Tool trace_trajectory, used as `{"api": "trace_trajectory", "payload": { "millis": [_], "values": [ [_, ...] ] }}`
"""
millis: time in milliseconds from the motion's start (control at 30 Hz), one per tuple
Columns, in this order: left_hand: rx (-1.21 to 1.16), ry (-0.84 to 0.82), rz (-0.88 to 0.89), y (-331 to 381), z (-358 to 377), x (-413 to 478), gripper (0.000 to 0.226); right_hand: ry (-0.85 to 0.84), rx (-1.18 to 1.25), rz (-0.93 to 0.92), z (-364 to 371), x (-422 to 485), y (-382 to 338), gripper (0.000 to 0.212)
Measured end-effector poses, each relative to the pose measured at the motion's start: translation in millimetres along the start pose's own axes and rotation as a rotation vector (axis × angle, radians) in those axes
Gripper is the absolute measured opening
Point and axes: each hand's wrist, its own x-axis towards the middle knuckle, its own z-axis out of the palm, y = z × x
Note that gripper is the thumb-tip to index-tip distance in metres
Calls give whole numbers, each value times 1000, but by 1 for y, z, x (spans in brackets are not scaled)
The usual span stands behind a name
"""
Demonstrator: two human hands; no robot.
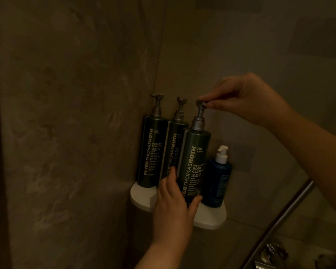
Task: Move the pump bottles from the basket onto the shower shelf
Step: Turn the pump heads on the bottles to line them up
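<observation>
While the body cleanser bottle (194,164) is gripped low by the left hand (173,202), its metal pump head (201,103) is pinched by the right hand (241,100); 3 glossy dark cylinders are seen on the white shelf (142,197).

The dark green shampoo bottle (150,152), a matching middle bottle (175,146) and, nearest, the body cleanser bottle (196,158), all grey-pumped, stand upright side by side on the white corner shower shelf (142,197). A shorter blue bottle (217,183) with a white pump stands rightmost.

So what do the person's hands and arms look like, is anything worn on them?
Both bare: the left hand and right hand show no gloves, rings or watch, and no sleeve covers either forearm within view. Dim light hides finer detail.
</observation>
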Motion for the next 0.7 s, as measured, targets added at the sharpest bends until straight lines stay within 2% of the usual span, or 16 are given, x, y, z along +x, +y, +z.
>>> {"api": "trace_trajectory", "payload": {
  "millis": [700],
  "values": [
    [39, 5, -29, 3, 1, 0, 92, 31, 39, -21, 5, -1, 9, 25]
  ]
}}
